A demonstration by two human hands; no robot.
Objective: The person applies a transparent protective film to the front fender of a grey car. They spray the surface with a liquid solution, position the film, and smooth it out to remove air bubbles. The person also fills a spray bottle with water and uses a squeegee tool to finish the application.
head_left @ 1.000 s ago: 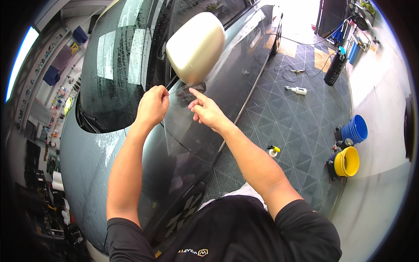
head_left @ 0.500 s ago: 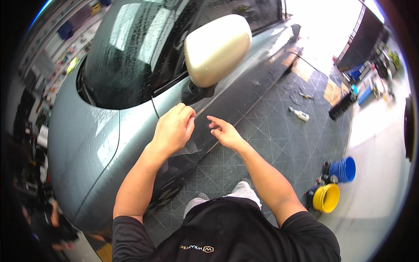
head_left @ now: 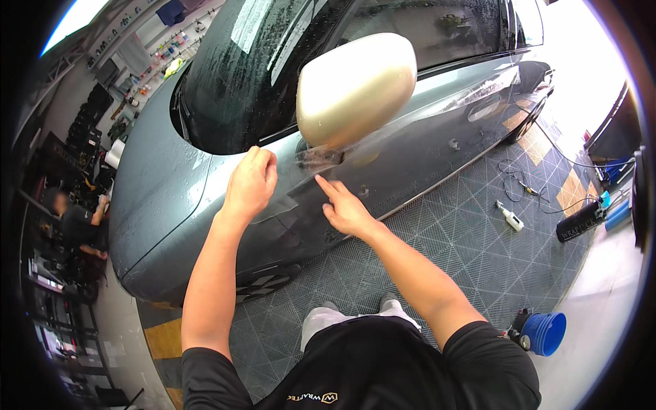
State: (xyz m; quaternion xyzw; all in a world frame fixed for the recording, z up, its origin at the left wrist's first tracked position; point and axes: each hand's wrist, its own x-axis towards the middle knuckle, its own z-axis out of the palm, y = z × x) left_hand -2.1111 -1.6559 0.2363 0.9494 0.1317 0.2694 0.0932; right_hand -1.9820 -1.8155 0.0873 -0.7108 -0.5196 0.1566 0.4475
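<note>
A wet grey car [head_left: 160, 195] with a pale gold side mirror [head_left: 355, 85] stands before me. A sheet of clear film [head_left: 471, 94] runs along the door below the window and across the mirror's base. My left hand [head_left: 251, 183] is closed in a pinch left of the mirror base, at the film's near end; its fingertips are partly hidden. Just below the mirror base, my right hand [head_left: 345, 208] has its fingers stretched out, the index fingertip at the film near the door panel. Nothing is held in it.
A white spray bottle [head_left: 510, 217] and a cable lie on the dark tiled floor [head_left: 437, 280] to the right. Farther right are a black cylinder [head_left: 581, 222] and a blue bucket [head_left: 544, 333]. Another person [head_left: 75, 222] is at the far left, beyond the car's front.
My view has shifted, showing more of the car's side. My hands have moved farther apart, the left one away from the mirror base. Clear film now shows across that base.
</note>
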